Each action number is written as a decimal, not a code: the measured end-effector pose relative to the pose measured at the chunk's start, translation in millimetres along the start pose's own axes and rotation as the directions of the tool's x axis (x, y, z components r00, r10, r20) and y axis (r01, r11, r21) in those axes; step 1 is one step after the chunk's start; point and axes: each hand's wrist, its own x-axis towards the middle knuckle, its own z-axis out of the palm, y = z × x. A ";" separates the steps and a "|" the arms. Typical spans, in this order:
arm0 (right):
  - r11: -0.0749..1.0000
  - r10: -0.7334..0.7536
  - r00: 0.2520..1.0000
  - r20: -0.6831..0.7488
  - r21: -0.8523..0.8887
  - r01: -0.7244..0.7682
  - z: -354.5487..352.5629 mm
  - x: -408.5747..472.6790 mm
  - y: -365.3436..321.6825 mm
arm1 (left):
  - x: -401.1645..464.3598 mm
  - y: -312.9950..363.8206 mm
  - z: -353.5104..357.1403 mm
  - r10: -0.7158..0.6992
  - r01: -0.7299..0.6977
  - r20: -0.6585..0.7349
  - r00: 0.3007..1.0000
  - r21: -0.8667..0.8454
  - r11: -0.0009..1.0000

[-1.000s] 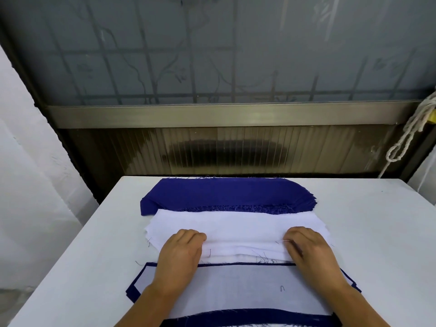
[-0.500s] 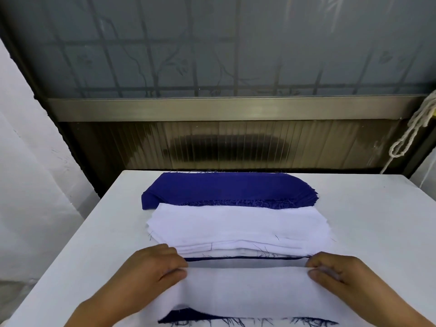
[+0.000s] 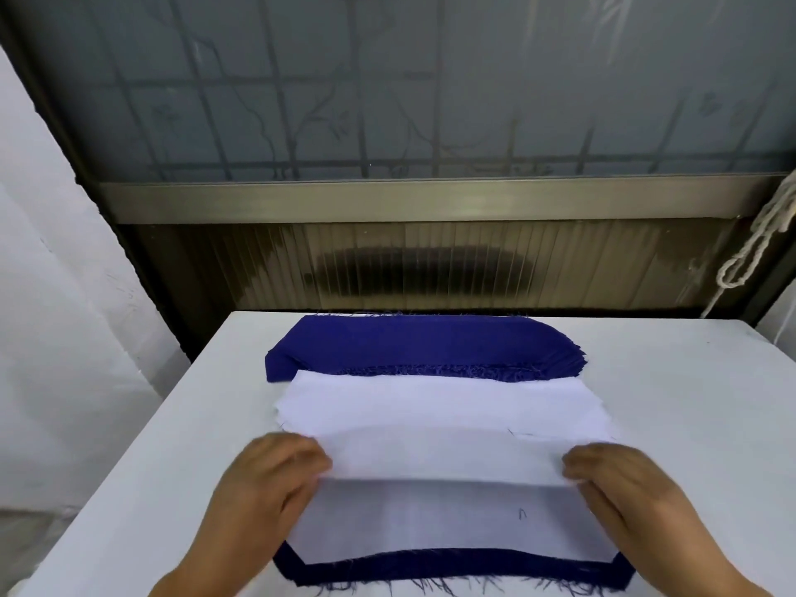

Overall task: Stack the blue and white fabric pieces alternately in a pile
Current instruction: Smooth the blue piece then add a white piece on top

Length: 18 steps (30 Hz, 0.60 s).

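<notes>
Between both hands (image 3: 275,484), white piece (image 3: 443,458)

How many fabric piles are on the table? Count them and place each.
3: a blue pile at the far edge, a white pile in front of it, and the mixed pile nearest, under the held white piece.

A small sewing or garment workroom is suggested. Cut cloth pieces with frayed edges, a blue stack (image 3: 424,346) and a white stack (image 3: 443,405), are laid on a plain white table (image 3: 689,402) set against a frosted, barred window (image 3: 430,88).
</notes>
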 end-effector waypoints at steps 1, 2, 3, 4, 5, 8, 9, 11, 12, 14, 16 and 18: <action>0.999 -0.047 0.999 0.013 0.002 0.047 5.5 -7.5 2.0 | -10.7 0.1 6.1 0.070 -0.070 0.015 0.997 0.014 0.997; 0.997 -0.075 0.997 0.033 0.005 0.075 10.5 -15.3 3.0 | -21.0 1.0 12.6 0.128 -0.129 0.036 0.991 0.026 0.991; 0.996 -0.088 0.995 0.051 0.011 0.088 15.1 -21.9 3.2 | -29.4 3.0 18.3 0.160 -0.161 0.058 0.985 0.028 0.986; 0.996 -0.086 0.994 0.063 0.020 0.085 18.4 -27.4 2.8 | -36.2 5.3 22.5 0.164 -0.166 0.076 0.984 0.020 0.986; 0.997 -0.074 0.995 0.068 0.025 0.072 20.2 -31.1 2.3 | -41.0 7.5 24.8 0.147 -0.148 0.091 0.985 0.011 0.989; 0.999 -0.036 0.998 0.059 0.032 0.034 22.6 -35.9 3.9 | -44.8 11.1 24.6 0.072 -0.072 0.101 0.992 -0.007 0.997; 0.999 -0.040 0.998 0.056 0.028 0.039 23.0 -37.0 4.8 | -44.2 11.5 24.3 0.069 -0.069 0.102 0.992 -0.008 0.998; 0.998 -0.054 0.997 0.060 0.024 0.053 23.2 -38.9 5.6 | -43.1 11.9 24.4 0.084 -0.084 0.109 0.990 -0.005 0.996; 0.998 -0.061 0.996 0.061 0.023 0.059 23.1 -40.0 5.9 | -43.1 12.1 24.8 0.087 -0.087 0.116 0.989 -0.011 0.996; 0.998 -0.058 0.996 0.061 0.022 0.057 22.2 -41.3 5.3 | -44.7 11.8 25.7 0.072 -0.069 0.124 0.990 -0.024 0.997; 0.999 -0.044 0.998 0.055 0.018 0.043 21.3 -42.3 4.0 | -46.7 10.6 26.7 0.055 -0.050 0.128 0.990 -0.041 0.998; 0.999 -0.038 0.998 0.049 0.015 0.037 19.9 -42.2 1.9 | -48.6 10.0 29.3 0.048 -0.043 0.121 0.991 -0.049 0.998</action>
